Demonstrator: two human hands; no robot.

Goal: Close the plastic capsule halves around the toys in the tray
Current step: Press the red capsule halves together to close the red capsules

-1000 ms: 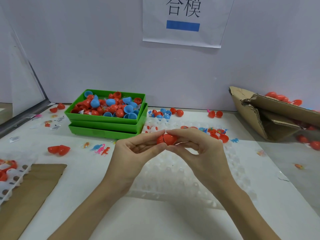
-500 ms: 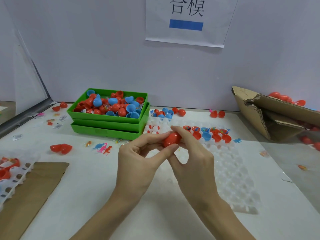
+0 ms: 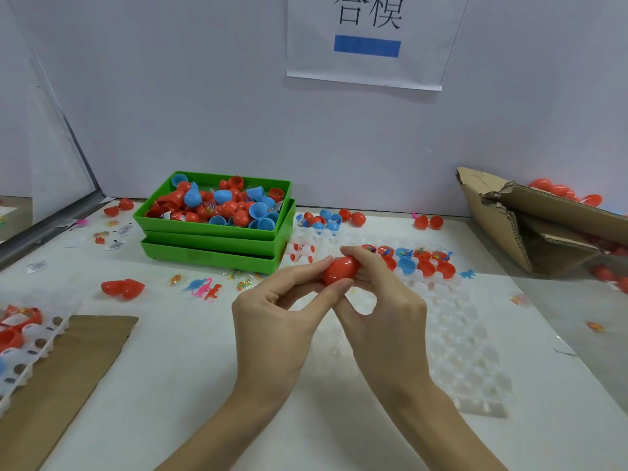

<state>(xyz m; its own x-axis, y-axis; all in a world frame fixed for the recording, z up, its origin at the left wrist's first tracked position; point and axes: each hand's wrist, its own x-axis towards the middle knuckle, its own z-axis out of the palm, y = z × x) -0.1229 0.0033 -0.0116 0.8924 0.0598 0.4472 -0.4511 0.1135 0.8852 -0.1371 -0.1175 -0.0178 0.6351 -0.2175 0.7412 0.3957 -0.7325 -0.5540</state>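
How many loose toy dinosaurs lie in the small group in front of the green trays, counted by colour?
blue dinosaur: 1
pink dinosaur: 1
red dinosaur: 1
Total: 3

White table (image 3: 190,385), green trays (image 3: 217,248) (stacked), clear cell tray (image 3: 469,362), cardboard (image 3: 61,375)

Your hands (image 3: 339,311) meet above the white tray (image 3: 455,338), stacked bins (image 3: 217,246) far left of it, cardboard box (image 3: 530,226) far right.
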